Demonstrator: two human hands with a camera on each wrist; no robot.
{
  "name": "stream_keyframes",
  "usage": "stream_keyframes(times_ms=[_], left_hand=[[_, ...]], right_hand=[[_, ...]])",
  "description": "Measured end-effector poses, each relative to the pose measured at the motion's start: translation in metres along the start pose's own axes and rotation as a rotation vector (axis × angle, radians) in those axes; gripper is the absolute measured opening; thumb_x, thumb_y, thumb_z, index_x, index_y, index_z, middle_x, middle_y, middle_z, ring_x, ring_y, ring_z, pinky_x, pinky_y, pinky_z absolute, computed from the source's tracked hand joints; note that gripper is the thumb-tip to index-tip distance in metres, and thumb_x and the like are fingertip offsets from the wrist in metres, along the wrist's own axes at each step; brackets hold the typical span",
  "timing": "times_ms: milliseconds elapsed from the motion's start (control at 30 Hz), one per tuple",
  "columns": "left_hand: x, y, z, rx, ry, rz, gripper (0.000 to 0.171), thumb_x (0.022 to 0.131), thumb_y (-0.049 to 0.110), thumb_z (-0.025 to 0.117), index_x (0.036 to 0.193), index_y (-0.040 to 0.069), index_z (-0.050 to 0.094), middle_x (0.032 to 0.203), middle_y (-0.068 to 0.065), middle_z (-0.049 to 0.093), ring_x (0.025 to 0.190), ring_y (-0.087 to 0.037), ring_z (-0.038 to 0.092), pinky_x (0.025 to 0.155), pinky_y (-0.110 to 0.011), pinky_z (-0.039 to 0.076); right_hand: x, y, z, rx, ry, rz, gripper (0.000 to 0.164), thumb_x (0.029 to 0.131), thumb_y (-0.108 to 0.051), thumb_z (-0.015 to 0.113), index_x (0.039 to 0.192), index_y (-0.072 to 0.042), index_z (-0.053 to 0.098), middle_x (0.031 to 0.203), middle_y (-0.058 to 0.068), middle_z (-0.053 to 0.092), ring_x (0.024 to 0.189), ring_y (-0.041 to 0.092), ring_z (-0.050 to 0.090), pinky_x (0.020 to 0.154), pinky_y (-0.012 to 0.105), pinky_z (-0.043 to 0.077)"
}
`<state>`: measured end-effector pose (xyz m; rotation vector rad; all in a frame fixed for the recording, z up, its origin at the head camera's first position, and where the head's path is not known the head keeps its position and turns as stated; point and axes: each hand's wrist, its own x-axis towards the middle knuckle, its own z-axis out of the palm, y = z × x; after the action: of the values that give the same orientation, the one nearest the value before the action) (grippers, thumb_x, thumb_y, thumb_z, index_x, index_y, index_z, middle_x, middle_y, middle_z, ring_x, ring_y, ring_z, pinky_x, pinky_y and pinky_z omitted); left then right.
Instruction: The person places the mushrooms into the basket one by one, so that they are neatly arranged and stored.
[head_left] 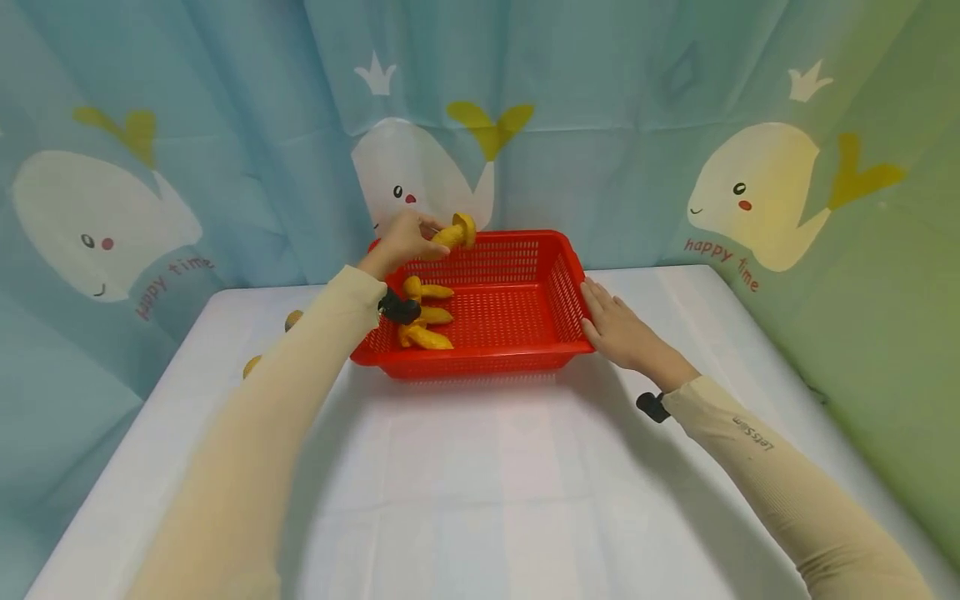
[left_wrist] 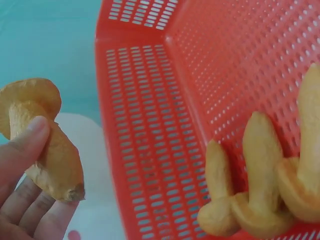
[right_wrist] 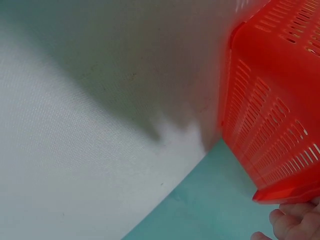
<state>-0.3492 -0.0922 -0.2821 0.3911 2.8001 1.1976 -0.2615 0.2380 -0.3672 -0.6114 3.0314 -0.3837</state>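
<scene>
My left hand [head_left: 407, 239] pinches a yellow-brown mushroom [head_left: 457, 233] by its stem, above the back left of a red plastic basket [head_left: 480, 360]. In the left wrist view the thumb lies across the stem of this mushroom [left_wrist: 55, 150], and its cap points up and left. Several more mushrooms [left_wrist: 260, 165] lie side by side along the basket's left end. My right hand [head_left: 618, 329] rests against the basket's right rim with its fingers extended. Only its fingertips [right_wrist: 290, 220] show in the right wrist view, beside the rim.
Two more brownish pieces, one farther back [head_left: 293, 319] and one nearer [head_left: 252, 365], sit on the white table [head_left: 450, 492] left of the basket, partly hidden by my left sleeve. A blue curtain [head_left: 600, 183] with whale prints hangs behind the table.
</scene>
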Motion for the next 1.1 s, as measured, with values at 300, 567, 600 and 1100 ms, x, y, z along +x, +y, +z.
stream_keyframes(times_ms=[300,567,600,1100], left_hand=[[0.017,-0.004,0.017,-0.001,0.008,0.058,0.04,0.082,0.011,0.071,0.121,0.002,0.063,0.121,-0.02,0.062,0.111,-0.03,0.057,0.089,-0.039,0.05],[0.028,-0.009,0.029,-0.058,-0.019,0.032,0.042,0.083,0.01,0.07,0.123,0.0,0.061,0.123,-0.019,0.061,0.111,-0.03,0.055,0.092,-0.038,0.05],[0.03,-0.009,0.031,-0.057,-0.022,0.028,0.042,0.084,0.01,0.07,0.123,-0.001,0.06,0.123,-0.019,0.061,0.112,-0.03,0.055,0.093,-0.038,0.05],[0.046,-0.017,0.06,-0.063,-0.05,0.036,0.038,0.084,0.006,0.067,0.12,-0.004,0.061,0.121,-0.022,0.061,0.112,-0.032,0.055,0.097,-0.039,0.048]], right_hand=[[-0.001,0.0,-0.002,-0.001,-0.007,0.003,0.061,0.099,-0.02,0.031,0.149,0.004,0.005,0.158,0.021,0.005,0.146,0.037,0.008,0.117,0.056,0.011],[0.0,0.001,-0.001,-0.005,-0.004,0.001,0.062,0.099,-0.021,0.032,0.149,0.003,0.005,0.158,0.02,0.006,0.146,0.037,0.008,0.117,0.056,0.012],[-0.001,0.001,-0.001,-0.007,-0.003,-0.001,0.062,0.099,-0.02,0.032,0.149,0.003,0.005,0.158,0.02,0.007,0.146,0.037,0.008,0.117,0.056,0.012],[0.0,0.0,-0.001,-0.03,0.003,0.011,0.062,0.098,-0.021,0.033,0.149,0.004,0.007,0.158,0.02,0.008,0.146,0.036,0.009,0.117,0.055,0.012]])
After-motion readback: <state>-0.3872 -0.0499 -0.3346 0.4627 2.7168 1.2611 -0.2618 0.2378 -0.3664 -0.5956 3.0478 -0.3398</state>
